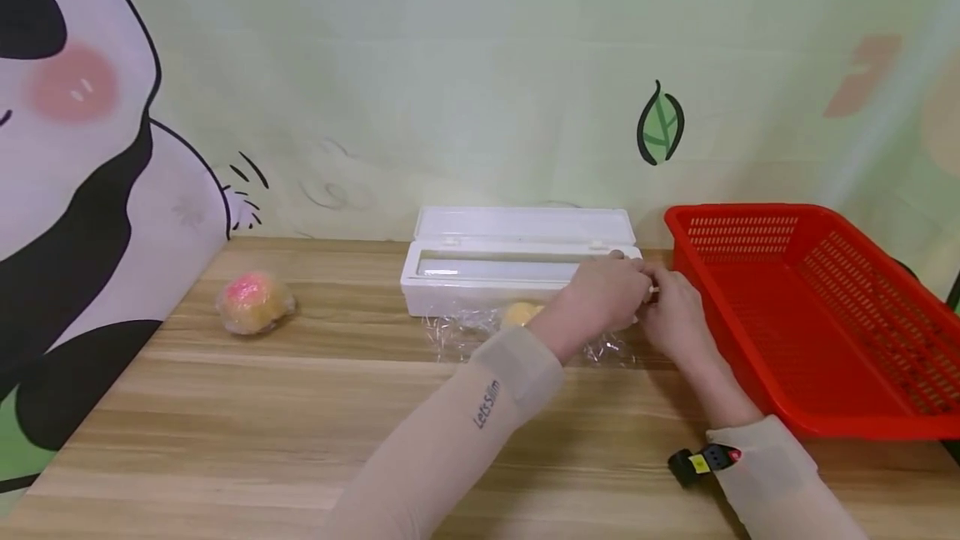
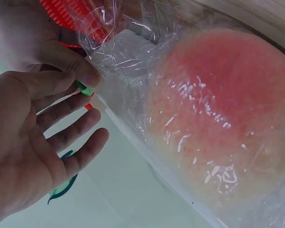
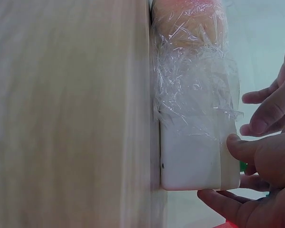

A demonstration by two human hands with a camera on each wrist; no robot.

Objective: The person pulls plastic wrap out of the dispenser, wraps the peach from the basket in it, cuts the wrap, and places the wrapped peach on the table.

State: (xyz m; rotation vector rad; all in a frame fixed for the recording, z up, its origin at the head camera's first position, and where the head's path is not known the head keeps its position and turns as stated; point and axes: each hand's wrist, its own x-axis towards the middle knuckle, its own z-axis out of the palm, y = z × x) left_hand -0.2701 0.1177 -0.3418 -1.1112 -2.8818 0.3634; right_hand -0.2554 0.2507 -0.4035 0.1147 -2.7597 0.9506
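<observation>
A white cling film box point(image 1: 450, 296) stands with its lid raised, and clear film point(image 2: 128, 61) hangs over its front. Against that front lies a pink and yellow peach point(image 2: 223, 109) under the film, partly covered by my left arm in the head view. At the box's right end, my left hand point(image 1: 611, 290) pinches a small green slider point(image 2: 84, 89) between thumb and forefinger, its other fingers loosely fanned. My right hand point(image 1: 678, 319) grips the box's right end, thumb on the upper edge and fingers around the end face. The two hands nearly touch.
A second peach point(image 1: 255, 302), wrapped in film, sits on the left of the wooden table point(image 1: 300, 440). A red slotted basket point(image 1: 750, 382) stands right of the box, close to my right hand. Behind the table hangs a printed cloth point(image 1: 525, 107).
</observation>
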